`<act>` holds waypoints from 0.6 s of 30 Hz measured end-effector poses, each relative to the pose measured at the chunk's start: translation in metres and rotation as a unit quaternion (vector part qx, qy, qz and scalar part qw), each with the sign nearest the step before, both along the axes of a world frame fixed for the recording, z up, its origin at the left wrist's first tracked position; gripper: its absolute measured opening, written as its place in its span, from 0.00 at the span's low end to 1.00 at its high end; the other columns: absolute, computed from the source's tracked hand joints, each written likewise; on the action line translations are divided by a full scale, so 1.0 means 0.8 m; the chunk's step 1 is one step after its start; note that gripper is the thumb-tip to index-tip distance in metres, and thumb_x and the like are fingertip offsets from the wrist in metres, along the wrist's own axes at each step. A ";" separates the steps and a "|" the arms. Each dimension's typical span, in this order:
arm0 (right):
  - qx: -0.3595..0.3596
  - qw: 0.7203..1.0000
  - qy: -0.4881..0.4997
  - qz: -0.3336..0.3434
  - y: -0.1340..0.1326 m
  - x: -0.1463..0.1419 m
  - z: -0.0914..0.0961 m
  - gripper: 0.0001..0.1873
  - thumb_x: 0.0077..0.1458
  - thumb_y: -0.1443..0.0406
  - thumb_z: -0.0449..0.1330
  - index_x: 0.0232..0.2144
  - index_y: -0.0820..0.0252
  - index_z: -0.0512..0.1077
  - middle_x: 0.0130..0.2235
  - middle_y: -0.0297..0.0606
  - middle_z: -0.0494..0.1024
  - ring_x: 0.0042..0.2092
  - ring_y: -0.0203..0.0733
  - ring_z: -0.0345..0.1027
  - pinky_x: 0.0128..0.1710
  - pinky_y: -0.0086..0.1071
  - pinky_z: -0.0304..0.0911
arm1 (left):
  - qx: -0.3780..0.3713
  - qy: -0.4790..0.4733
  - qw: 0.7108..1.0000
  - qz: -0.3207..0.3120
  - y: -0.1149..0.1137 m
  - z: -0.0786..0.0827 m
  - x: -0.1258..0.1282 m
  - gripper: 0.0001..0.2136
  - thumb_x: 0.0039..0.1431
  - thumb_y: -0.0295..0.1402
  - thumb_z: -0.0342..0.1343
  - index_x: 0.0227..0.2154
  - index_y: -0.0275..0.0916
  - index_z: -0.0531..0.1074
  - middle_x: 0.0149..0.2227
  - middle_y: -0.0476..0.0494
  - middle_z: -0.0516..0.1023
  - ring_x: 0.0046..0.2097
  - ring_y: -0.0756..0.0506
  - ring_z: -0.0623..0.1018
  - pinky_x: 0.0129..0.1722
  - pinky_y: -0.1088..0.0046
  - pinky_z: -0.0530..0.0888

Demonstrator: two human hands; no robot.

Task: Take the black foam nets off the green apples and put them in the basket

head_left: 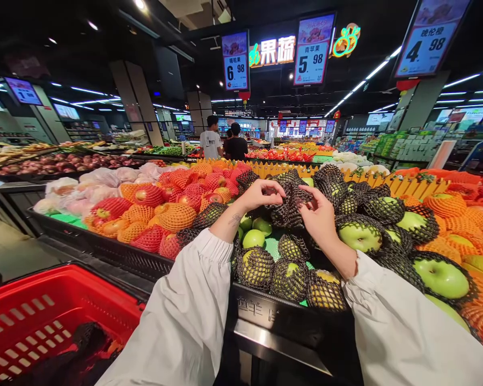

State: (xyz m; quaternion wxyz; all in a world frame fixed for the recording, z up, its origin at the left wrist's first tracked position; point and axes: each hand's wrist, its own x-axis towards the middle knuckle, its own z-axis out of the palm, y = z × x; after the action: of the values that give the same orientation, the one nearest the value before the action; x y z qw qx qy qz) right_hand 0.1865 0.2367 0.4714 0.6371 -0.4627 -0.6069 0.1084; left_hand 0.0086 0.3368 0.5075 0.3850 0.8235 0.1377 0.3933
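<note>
Both my hands are raised over a fruit display bin of green apples. My left hand and my right hand pinch a black foam net sleeve between them, fingers closed on it. I cannot tell whether an apple is inside the sleeve. Below lie bare green apples and apples wrapped in black net. Larger netted green apples sit to the right. My sleeves are white.
A red shopping basket with dark netting inside stands at lower left. Red and orange netted apples fill the bin to the left, orange netted fruit to the right. Two people stand beyond. Price signs hang overhead.
</note>
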 end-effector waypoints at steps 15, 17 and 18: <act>0.059 0.993 0.014 -0.106 0.008 0.008 -0.004 0.24 0.49 0.69 0.56 0.51 0.57 0.65 0.40 0.36 0.71 0.34 0.37 0.64 0.31 0.31 0.63 | 0.041 -0.081 0.988 0.123 -0.002 0.000 0.006 0.13 0.49 0.41 0.59 0.23 0.40 0.62 0.19 0.57 0.62 0.21 0.53 0.65 0.24 0.76 0.60; 0.061 0.991 0.008 -0.118 0.007 0.009 -0.004 0.22 0.54 0.66 0.57 0.52 0.58 0.63 0.44 0.41 0.71 0.36 0.39 0.66 0.32 0.34 0.65 | 0.051 -0.099 0.982 0.156 0.002 -0.001 0.005 0.12 0.50 0.39 0.57 0.22 0.40 0.60 0.19 0.57 0.60 0.21 0.53 0.63 0.25 0.76 0.59; 0.072 0.990 -0.011 -0.123 0.005 0.007 -0.003 0.23 0.55 0.65 0.59 0.53 0.59 0.62 0.46 0.43 0.71 0.39 0.41 0.67 0.34 0.36 0.67 | 0.064 -0.096 0.979 0.170 0.004 -0.002 0.005 0.12 0.51 0.38 0.57 0.21 0.40 0.60 0.19 0.56 0.60 0.22 0.54 0.63 0.25 0.76 0.58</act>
State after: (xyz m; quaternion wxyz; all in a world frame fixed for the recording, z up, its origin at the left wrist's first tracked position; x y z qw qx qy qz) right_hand 0.1925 0.2409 0.4687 0.6703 -0.4878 -0.5588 -0.0200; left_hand 0.0127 0.3397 0.5058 0.2700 0.7694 0.2126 0.5385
